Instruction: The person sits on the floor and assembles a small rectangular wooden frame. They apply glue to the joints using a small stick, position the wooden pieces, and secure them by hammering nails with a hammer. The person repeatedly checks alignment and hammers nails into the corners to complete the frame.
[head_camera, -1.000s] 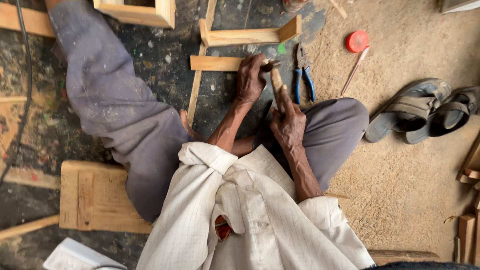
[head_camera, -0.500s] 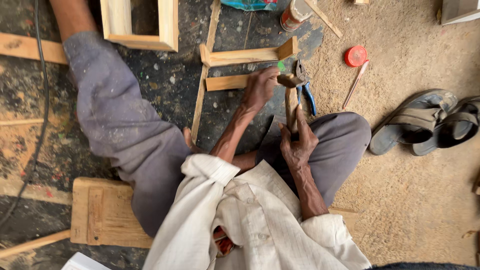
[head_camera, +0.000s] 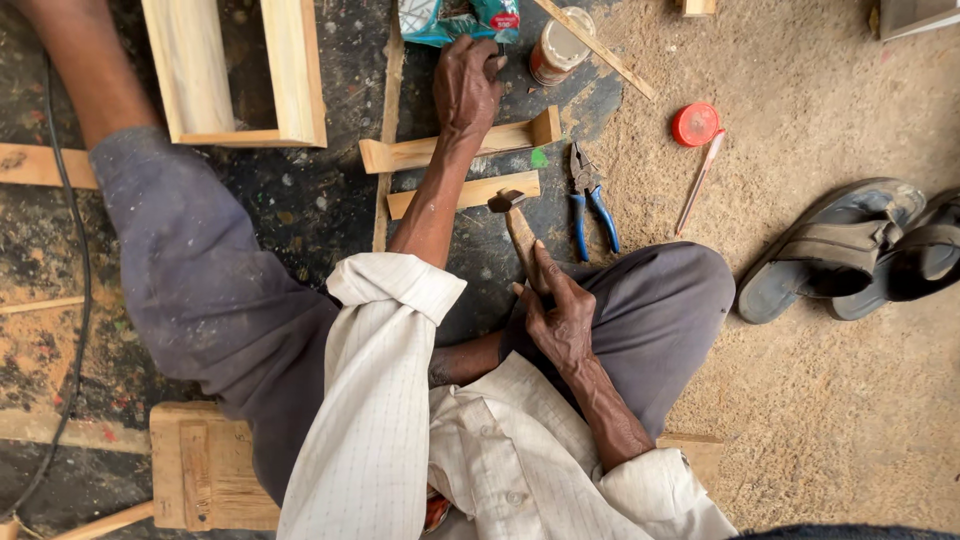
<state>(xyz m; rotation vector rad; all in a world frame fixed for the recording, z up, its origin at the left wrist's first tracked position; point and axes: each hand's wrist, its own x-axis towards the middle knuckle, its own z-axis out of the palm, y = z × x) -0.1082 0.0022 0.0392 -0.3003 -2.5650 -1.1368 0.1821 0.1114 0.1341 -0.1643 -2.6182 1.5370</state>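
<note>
Seen from the head camera looking down, a person sat on the floor with knees apart, in a pale shirt with rolled sleeves and grey trousers.

The right hand (head_camera: 560, 315) rested against the right knee, its fingers (head_camera: 548, 270) wrapped and pressed together around the wooden handle of a hammer (head_camera: 515, 222). The hammer stood tilted, its dark metal head uppermost and lying just over the lower edge of a short wooden strip (head_camera: 465, 193) on the dark, paint-flecked floor.

The left hand (head_camera: 465, 85) was stretched well forward, fingers curled together at the bottom edge of a crinkled teal and white packet (head_camera: 455, 20); whether they pinched it could not be told. The wrist passed over a second, longer wooden strip with a small block at its right end (head_camera: 455, 150).

Just right of the strips lay blue-handled pliers (head_camera: 590, 200). A small jar with a pale lid (head_camera: 560, 45) lay on its side beside the packet. A red round lid (head_camera: 696, 124) and a thin stick (head_camera: 698, 182) lay on the sawdust, with grey sandals (head_camera: 840, 250) farther right. An open wooden frame (head_camera: 235, 70) stood at the upper left, and a low wooden stool (head_camera: 205, 465) near the left thigh.
</note>
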